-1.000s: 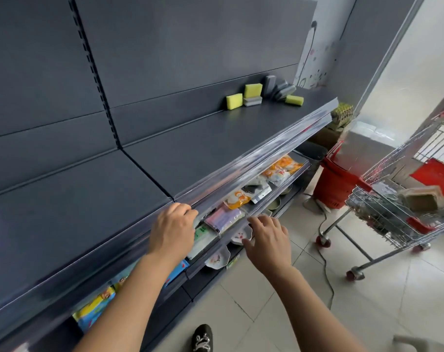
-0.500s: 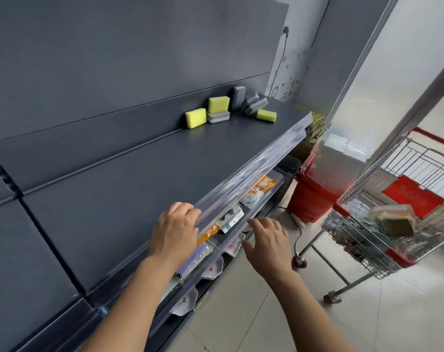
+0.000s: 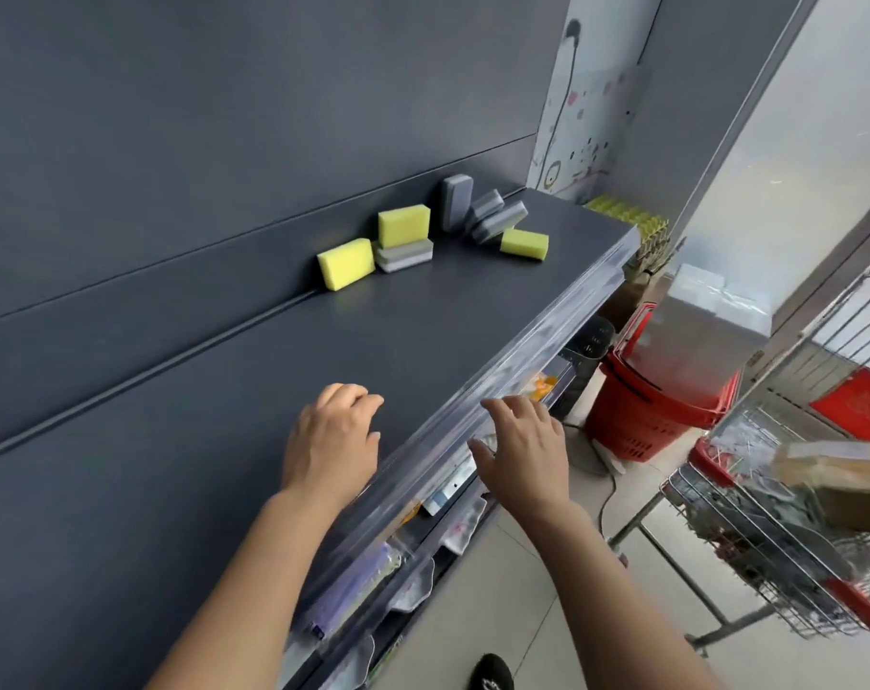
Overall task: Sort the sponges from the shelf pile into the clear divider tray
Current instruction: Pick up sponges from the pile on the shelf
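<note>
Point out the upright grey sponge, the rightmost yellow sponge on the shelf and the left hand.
upright grey sponge [image 3: 457,202], head view, broad front face.
rightmost yellow sponge [image 3: 524,243], head view, long side face.
left hand [image 3: 331,440], head view, back of hand.

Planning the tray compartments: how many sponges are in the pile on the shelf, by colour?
Yellow sponges: 3
Grey sponges: 4, as far as the overlapping leaning ones show
Total: 7
</note>
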### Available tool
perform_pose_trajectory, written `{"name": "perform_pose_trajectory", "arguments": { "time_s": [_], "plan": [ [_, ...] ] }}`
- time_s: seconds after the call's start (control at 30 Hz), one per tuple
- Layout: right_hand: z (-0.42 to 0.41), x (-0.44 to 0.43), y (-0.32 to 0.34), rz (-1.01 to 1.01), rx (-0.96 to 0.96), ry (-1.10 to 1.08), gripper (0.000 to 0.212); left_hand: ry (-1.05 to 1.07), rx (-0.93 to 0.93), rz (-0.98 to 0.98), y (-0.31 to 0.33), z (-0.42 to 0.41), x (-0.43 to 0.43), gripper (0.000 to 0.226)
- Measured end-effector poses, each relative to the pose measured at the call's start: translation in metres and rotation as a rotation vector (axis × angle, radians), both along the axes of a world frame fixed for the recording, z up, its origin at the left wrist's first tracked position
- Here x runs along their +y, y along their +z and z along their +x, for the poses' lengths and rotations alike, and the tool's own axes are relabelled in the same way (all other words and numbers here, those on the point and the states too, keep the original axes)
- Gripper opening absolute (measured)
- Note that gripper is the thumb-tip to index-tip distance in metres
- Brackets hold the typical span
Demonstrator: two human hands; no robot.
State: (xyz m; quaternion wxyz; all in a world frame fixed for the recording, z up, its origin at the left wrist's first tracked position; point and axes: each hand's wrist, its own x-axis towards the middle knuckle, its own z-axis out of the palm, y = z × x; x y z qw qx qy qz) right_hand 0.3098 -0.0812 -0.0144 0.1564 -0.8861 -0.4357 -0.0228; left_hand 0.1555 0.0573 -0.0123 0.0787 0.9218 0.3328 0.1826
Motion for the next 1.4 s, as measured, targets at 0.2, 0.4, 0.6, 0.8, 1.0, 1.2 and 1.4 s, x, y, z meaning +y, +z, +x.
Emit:
{"name": "perform_pose_trajectory", "arguments": {
  "time_s": [0.2, 0.4, 0.6, 0.8, 1.0, 1.2, 1.4],
  "plan": [
    [0.089, 0.037, 0.010, 0.031, -0.034, 0.099, 0.047, 0.112, -0.016, -0.016, 0.006, 0.079, 0.025, 0.037],
    [0.169, 0.069, 0.015, 0.018, -0.055, 0.164, 0.045, 0.182, -0.034, -0.012, 0.017, 0.148, 0.053, 0.037],
    [0.232, 0.105, 0.015, -0.011, -0.041, 0.175, 0.047, 0.237, -0.041, -0.001, 0.027, 0.202, 0.096, 0.038],
    [0.290, 0.152, 0.014, -0.043, -0.046, 0.157, 0.048, 0.264, -0.039, 0.075, 0.032, 0.258, 0.156, 0.042],
    [0.336, 0.204, 0.013, -0.071, -0.060, 0.131, 0.047, 0.352, 0.005, 0.116, 0.032, 0.294, 0.215, 0.057],
    [0.363, 0.247, 0.000, -0.075, 0.021, 0.140, 0.057, 0.433, 0.038, 0.169, 0.020, 0.304, 0.242, 0.053],
    [0.373, 0.264, -0.004, -0.142, -0.045, 0.118, 0.040, 0.472, -0.001, 0.139, 0.020, 0.305, 0.242, 0.047]
  ]
}}
